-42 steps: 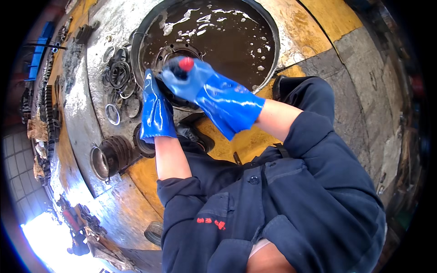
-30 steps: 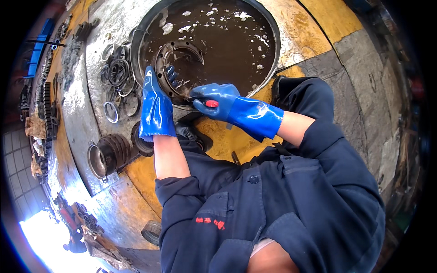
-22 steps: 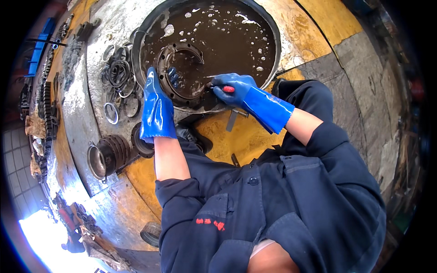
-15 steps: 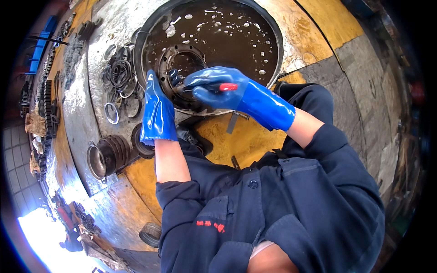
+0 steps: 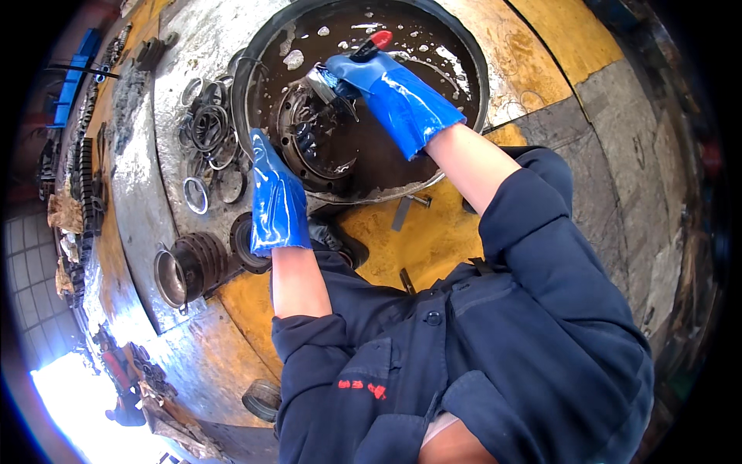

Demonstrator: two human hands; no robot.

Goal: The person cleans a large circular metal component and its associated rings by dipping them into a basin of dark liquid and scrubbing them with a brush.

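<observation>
My left hand (image 5: 272, 182), in a blue rubber glove, grips the left side of a dark flanged metal ring (image 5: 287, 147) with bolt holes around its edge. The fingers on the far side are hidden. The ring stands tilted in a round black tub (image 5: 485, 85) of murky brown liquid. My right hand (image 5: 362, 76), gloved the same way, is closed around a hand tool (image 5: 377, 40) whose black handle ends in red. The tool's shiny metallic head is over the ring's far edge; its exact kind is unclear.
Thin metal rings (image 5: 207, 127) lie heaped left of the tub. Nearer me are a ribbed metal cylinder (image 5: 189, 267) and a dark round part (image 5: 243, 240). A metal tool (image 5: 402, 210) lies by the tub's near rim, and a ribbed ring (image 5: 263, 398) is lower left.
My right hand has moved away from me with the tool, from the ring's near right side to its far edge. The ring tilts differently; my left hand stays beside it.
</observation>
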